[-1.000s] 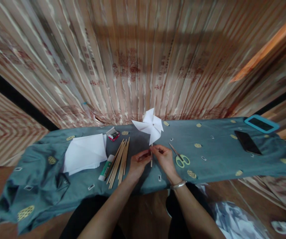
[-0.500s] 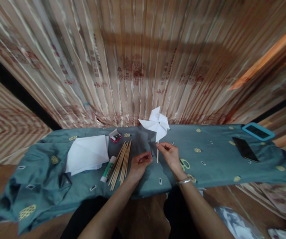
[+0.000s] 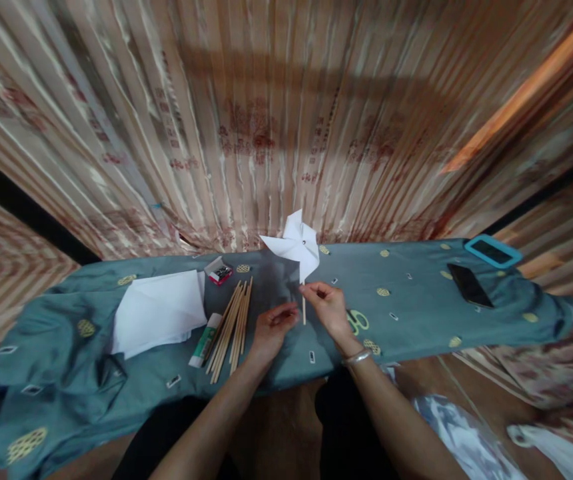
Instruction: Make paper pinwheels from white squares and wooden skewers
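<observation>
A white paper pinwheel (image 3: 292, 244) stands upright over the cloth, a small dark pin head at its centre. My right hand (image 3: 327, 308) pinches its thin wooden stick (image 3: 304, 316) just below the paper blades. To the left of the stick, my left hand (image 3: 272, 327) hovers with fingers slightly curled and apart, and I see nothing in them. Several loose wooden sticks (image 3: 231, 330) lie left of that hand, beside a green and white glue stick (image 3: 205, 341). Scissors with green handles (image 3: 357, 321) lie partly hidden behind my right wrist.
A stack of white paper (image 3: 159, 313) lies at the left, with a small open box of pins (image 3: 219, 271) near its corner. A black phone (image 3: 470, 285) and a blue-framed tablet (image 3: 494, 251) rest at the right on the green cloth (image 3: 416, 320). A striped curtain (image 3: 266, 133) hangs behind.
The whole view has shifted, so things appear further left. My left fingers have loosened and stretched a little towards the stick. My right hand keeps its pinch on the pinwheel's stick.
</observation>
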Motion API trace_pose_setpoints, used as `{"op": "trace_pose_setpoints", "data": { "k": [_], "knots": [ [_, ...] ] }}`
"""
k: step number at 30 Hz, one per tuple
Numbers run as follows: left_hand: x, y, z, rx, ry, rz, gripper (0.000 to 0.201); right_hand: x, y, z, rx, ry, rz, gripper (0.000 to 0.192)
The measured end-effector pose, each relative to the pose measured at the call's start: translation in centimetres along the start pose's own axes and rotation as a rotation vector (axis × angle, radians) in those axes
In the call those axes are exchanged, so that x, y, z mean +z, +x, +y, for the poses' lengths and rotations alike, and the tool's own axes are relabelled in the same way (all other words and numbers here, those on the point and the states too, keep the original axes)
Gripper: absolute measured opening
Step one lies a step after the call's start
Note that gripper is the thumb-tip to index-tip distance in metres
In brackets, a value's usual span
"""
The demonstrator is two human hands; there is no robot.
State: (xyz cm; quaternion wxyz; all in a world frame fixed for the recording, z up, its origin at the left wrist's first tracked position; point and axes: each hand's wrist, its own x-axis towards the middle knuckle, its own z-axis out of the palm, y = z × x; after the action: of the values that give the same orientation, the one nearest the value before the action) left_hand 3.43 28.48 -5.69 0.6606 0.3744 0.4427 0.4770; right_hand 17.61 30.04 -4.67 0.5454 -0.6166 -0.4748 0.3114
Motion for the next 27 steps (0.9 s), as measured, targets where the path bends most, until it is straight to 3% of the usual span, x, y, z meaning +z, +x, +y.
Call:
{"op": "trace_pose_setpoints", "data": {
  "k": [5, 15, 27],
  "knots": [
    [0.0, -0.1, 0.1, -0.014, 0.022, 0.0, 0.038, -3.2, 0.9, 1.4, -0.007, -0.092, 0.044, 0.039],
    [0.0, 0.2, 0.2, -0.053, 0.072, 0.006, 0.044, -12.5, 3.6, 4.7, 0.025, -0.371, 0.193, 0.049],
    [-0.2, 0.3, 0.2, -0.093, 0.131, 0.027, 0.045, -21.4, 8.7, 6.5, 0.114, -0.747, 0.303, 0.03]
  ]
}}
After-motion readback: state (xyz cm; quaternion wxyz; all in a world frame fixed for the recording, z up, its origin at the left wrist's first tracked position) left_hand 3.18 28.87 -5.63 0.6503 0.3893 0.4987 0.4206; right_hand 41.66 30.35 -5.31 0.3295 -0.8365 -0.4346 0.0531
